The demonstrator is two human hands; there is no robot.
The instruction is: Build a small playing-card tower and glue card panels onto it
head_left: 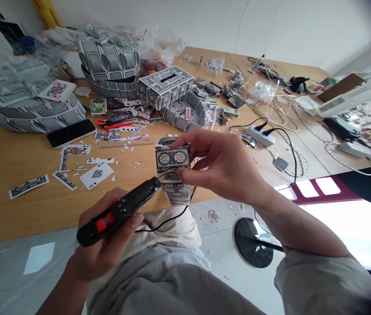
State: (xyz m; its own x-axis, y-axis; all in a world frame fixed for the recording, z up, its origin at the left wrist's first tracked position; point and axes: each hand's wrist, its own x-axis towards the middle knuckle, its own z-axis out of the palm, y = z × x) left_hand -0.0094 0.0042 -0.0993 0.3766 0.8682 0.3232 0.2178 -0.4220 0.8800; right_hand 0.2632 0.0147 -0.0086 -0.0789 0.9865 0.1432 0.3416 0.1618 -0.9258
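Observation:
My left hand (106, 236) is wrapped round a black hot glue gun (123, 208) with a red switch, glue specks on its body and a black cord. Its nozzle points up and right, at the side of a small piece built of patterned playing cards (173, 158). That piece is pinched between the thumb and fingers of my right hand (214, 159), just over the table's front edge. Whether the nozzle touches the cards I cannot tell. Below, more grey card strips (177, 192) hang from the same piece. Part of it is hidden behind my fingers.
Left on the table (133, 166) lie a phone (71, 133), an ace of spades (96, 175), a red cutter (115, 125) and card scraps. Behind stand woven card baskets (108, 65) and a card-covered box (165, 85). A power strip (260, 134) and tangled cords lie right.

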